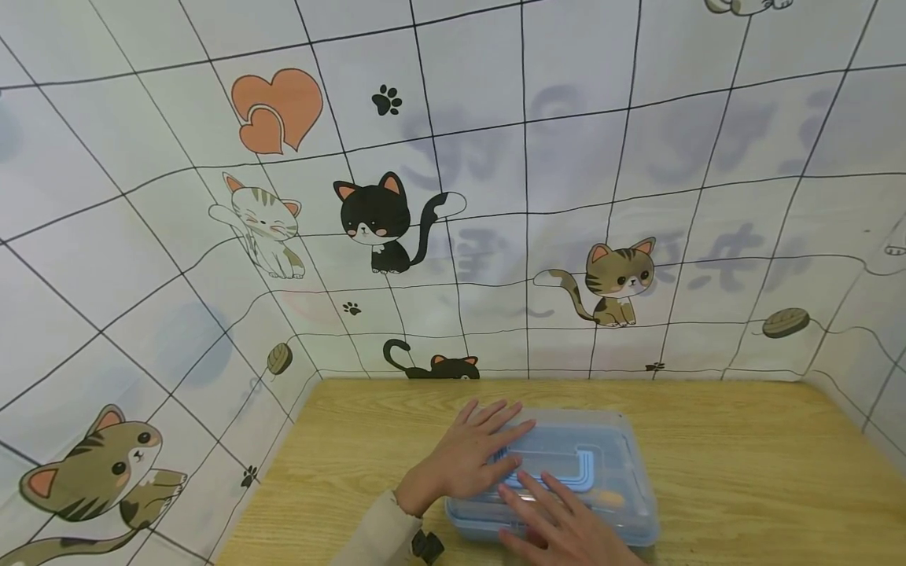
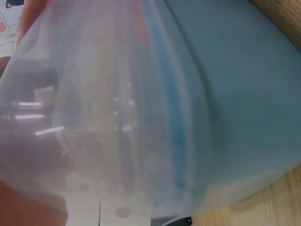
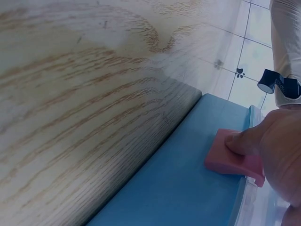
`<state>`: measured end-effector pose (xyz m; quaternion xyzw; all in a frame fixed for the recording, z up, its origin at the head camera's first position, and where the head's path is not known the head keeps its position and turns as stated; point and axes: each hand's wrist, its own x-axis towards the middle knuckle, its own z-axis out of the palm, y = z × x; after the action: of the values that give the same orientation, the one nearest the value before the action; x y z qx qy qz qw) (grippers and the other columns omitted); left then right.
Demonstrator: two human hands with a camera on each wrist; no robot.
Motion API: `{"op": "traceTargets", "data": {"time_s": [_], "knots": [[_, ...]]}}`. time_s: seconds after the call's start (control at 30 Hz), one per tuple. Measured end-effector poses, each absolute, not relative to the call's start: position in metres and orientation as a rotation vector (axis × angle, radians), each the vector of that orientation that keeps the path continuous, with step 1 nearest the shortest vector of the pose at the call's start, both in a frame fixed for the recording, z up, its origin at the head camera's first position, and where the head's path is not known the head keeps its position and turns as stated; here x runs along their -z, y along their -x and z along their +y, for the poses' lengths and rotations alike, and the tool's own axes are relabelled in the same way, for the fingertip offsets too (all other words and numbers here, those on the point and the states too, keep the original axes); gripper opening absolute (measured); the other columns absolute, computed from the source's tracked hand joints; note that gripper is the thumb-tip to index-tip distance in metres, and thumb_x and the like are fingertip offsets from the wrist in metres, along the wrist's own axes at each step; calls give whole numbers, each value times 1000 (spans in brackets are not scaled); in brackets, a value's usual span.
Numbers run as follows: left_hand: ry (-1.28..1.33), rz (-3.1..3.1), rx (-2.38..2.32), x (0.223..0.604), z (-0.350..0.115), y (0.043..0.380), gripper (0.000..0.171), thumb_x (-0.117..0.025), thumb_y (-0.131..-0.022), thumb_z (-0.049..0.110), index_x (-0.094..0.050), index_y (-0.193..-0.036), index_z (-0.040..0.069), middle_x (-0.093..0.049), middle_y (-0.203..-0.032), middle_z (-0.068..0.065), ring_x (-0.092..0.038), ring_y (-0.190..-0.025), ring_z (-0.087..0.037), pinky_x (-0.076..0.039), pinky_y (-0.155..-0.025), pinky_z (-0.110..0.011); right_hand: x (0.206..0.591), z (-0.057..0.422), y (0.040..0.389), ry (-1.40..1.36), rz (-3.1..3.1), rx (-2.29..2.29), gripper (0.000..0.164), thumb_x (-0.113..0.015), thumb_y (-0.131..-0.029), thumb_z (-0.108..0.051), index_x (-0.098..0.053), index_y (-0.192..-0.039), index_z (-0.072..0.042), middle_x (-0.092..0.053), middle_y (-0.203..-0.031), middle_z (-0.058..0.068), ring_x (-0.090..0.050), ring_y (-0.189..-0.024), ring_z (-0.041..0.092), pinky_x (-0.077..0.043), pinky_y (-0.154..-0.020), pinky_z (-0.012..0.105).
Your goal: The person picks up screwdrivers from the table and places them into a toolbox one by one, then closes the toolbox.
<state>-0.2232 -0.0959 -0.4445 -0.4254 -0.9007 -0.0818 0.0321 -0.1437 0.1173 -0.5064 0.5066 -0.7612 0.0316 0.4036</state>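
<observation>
A plastic case (image 1: 623, 448) with a pale blue base and a clear lid lies on the wooden table, its lid down. A blue handle (image 1: 586, 472) is folded flat on top. My left hand (image 1: 470, 456) rests on the lid's left part with fingers spread. Over the front right part lies my right hand (image 1: 566, 527), its fingers extended. In the right wrist view, the right thumb (image 3: 244, 141) presses a pink latch (image 3: 225, 157) on the case's front side. The left wrist view is filled by the clear lid (image 2: 94, 117) and blue base (image 2: 249, 94); the left fingers are mostly hidden.
The wooden table (image 1: 743, 456) extends on both sides of the case. Behind it and at the sides hang white grid-patterned walls (image 1: 488, 259) printed with cartoon cats. A black wrist device (image 1: 428, 546) sits at the left sleeve (image 1: 382, 534). An orange-yellow shape (image 1: 610, 498) shows through the lid.
</observation>
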Motion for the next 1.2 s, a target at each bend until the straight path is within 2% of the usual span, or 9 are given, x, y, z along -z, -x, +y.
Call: {"op": "traceTargets", "data": {"time_s": [0.13, 0.33, 0.57, 0.67, 0.73, 0.9, 1.2], "knots": [[1315, -2777, 270, 443, -96, 222, 53, -25, -107, 48, -28, -157, 32, -20, -164, 5, -17, -152, -21, -15, -118, -62, 507, 116, 143, -1275, -1918, -71, 44, -22, -110, -19, -59, -134, -29, -51, -145, 13, -46, -136, 35, -9, -123, 46], [1311, -2798, 283, 444, -96, 224, 53, -24, -107, 49, -27, -157, 33, -19, -165, 5, -15, -152, -22, -14, -118, -62, 506, 115, 144, -1260, -1909, -88, 42, -26, -110, -18, -58, -135, -27, -54, -143, 12, -51, -132, 35, -10, -123, 46], [1311, -2775, 253, 444, -96, 223, 53, -24, -107, 49, -28, -157, 32, -21, -164, 5, -18, -152, -22, -16, -117, -63, 504, 114, 142, -1253, -1923, -111, 44, -24, -110, -19, -55, -140, -25, -54, -143, 10, -58, -122, 33, -9, -124, 43], [1309, -2767, 243, 444, -96, 223, 53, -24, -107, 48, -29, -157, 32, -22, -164, 5, -19, -151, -23, -17, -117, -63, 504, 114, 141, -1248, -1927, -113, 43, -24, -111, -25, -58, -137, -25, -54, -143, 9, -60, -119, 33, -9, -124, 43], [1309, -2767, 242, 444, -96, 223, 53, -25, -107, 48, -29, -157, 31, -22, -164, 4, -20, -151, -24, -17, -117, -63, 504, 113, 141, -1239, -1920, -107, 42, -27, -110, -34, -58, -136, -25, -55, -143, 9, -61, -119, 33, -10, -124, 42], [1308, -2779, 236, 443, -96, 223, 53, -24, -107, 49, -28, -157, 32, -21, -164, 5, -19, -152, -23, -16, -118, -61, 506, 112, 142, -1212, -1886, -108, 47, -35, -105, -52, -60, -135, -24, -55, -143, 8, -59, -122, 31, -13, -123, 43], [1309, -2779, 236, 444, -96, 223, 53, -25, -107, 48, -28, -157, 32, -21, -164, 5, -17, -152, -21, -16, -118, -60, 506, 112, 142, -1203, -1885, -99, 48, -38, -103, -55, -66, -125, -22, -57, -141, 8, -60, -120, 32, -14, -123, 44]]}}
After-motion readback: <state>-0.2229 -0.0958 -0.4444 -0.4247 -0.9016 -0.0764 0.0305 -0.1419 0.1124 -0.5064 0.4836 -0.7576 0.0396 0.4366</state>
